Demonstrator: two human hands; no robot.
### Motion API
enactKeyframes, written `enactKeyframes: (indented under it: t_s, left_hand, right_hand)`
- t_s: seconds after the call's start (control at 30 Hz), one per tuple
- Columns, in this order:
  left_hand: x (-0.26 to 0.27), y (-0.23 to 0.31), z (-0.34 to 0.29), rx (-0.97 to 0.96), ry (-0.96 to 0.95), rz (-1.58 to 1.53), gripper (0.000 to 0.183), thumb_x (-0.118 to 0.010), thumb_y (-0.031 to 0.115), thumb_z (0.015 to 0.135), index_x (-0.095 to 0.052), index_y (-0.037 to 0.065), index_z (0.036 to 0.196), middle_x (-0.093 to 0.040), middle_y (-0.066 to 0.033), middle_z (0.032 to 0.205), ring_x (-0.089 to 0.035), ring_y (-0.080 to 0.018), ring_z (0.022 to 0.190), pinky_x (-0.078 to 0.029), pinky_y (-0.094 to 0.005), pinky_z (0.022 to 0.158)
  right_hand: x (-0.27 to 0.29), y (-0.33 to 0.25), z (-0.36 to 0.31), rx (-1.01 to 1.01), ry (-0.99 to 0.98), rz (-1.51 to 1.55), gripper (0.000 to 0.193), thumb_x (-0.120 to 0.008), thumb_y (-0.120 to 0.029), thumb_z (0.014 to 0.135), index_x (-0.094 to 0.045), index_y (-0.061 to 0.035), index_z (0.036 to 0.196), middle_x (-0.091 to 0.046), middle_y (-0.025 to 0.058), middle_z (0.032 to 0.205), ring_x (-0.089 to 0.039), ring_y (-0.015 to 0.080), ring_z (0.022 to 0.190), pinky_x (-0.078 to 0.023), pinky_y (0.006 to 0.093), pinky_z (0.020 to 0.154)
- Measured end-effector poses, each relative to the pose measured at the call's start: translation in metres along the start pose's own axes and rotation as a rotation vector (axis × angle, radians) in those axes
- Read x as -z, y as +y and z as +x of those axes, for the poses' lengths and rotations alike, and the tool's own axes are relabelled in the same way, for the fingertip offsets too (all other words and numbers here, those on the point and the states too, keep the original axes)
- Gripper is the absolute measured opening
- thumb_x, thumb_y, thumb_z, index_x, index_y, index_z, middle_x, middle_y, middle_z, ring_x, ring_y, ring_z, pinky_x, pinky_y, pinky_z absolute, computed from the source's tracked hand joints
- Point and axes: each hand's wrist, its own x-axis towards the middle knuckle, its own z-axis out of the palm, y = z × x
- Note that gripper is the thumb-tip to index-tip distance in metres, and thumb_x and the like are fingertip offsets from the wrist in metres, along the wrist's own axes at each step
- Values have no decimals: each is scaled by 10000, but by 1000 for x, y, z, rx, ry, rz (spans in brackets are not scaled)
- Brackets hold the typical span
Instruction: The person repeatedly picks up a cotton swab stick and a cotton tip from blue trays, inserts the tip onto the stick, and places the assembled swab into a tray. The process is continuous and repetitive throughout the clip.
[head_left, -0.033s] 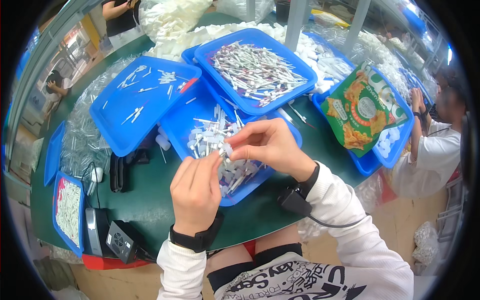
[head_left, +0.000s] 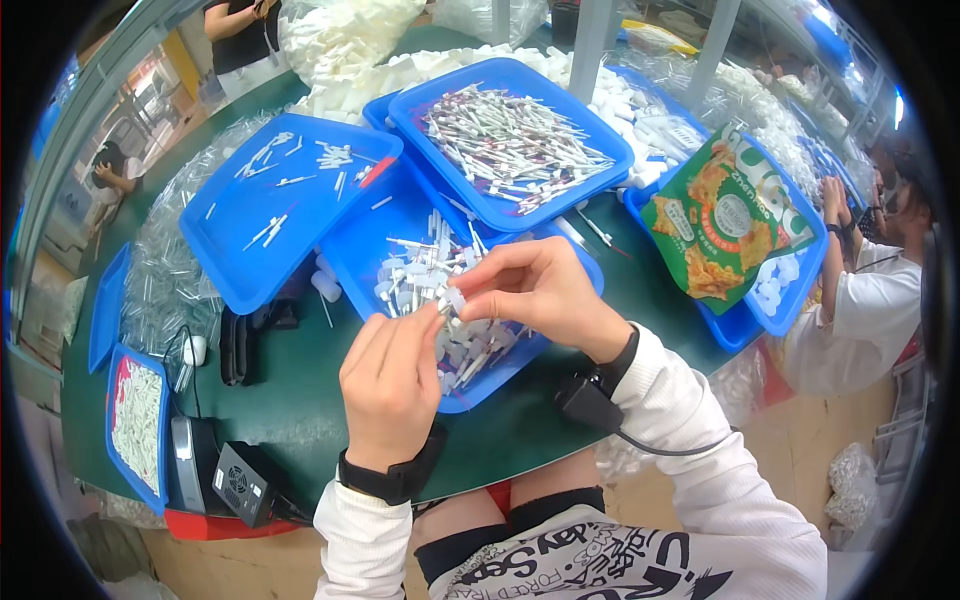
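Over the middle blue tray (head_left: 345, 250), my left hand (head_left: 392, 385) and my right hand (head_left: 545, 295) meet fingertip to fingertip. Pinched in the right fingers is a small translucent white plastic cap (head_left: 456, 297). The left thumb and fingers close on the lower end of the same small part; how its pieces join is hidden by the fingertips. Beneath the hands lies a heap of white stick parts with similar caps (head_left: 475, 360). Just beyond, a stacked blue tray (head_left: 400, 105) holds many thin white sticks with dark red bits (head_left: 510, 145).
At the left, a blue tray (head_left: 225, 270) carries scattered sticks, near clear plastic tubes (head_left: 160, 270). A smaller tray (head_left: 160, 478) of white pieces and a black boxy device (head_left: 243, 485) stand near left. A green snack bag (head_left: 715, 225) rests on trays at right. A person (head_left: 850, 300) works there.
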Motion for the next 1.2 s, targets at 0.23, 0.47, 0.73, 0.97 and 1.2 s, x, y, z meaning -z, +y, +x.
enactKeyframes:
  t_s: [0.23,0.47,0.73,0.97,1.2]
  left_hand:
    - [-2,0,1,-16,9,-10,153,-681,-76,782,-649,-22,922,-596,-118,705,-514,-268,573,-417,-352,524]
    - [-3,-10,-3,145,29,-57,123,-683,-43,793,-661,2,906,-634,-102,737,-527,-260,588,-434,-343,550]
    - [-5,-17,-1,105,-36,132,136,-700,43,795,-696,83,925,-623,-65,878,-539,-228,821,-435,-344,724]
    - [-7,-23,-4,335,-3,-39,150,-624,65,868,-650,18,1008,-587,-93,904,-538,-242,837,-446,-365,760]
    - [15,-11,1,551,104,-763,220,-583,51,923,-646,-34,1116,-605,-37,911,-519,-95,817,-419,-251,714]
  right_hand:
    - [2,4,0,42,-22,-35,226,-747,56,771,-691,43,990,-707,135,995,-678,162,909,-535,274,828]
    - [18,-7,21,175,188,-66,174,-704,-57,855,-700,25,1009,-709,112,1012,-674,140,907,-529,261,803]
    - [98,3,84,321,346,-1687,99,-680,-101,748,-736,-97,830,-695,94,858,-616,291,894,-481,415,810]
    - [93,-1,77,519,497,-1682,75,-688,-164,783,-725,-118,831,-688,38,805,-600,241,846,-447,402,778]
    - [-15,-33,-5,520,460,-761,72,-660,-92,835,-693,-70,895,-688,80,787,-638,207,607,-492,294,554]
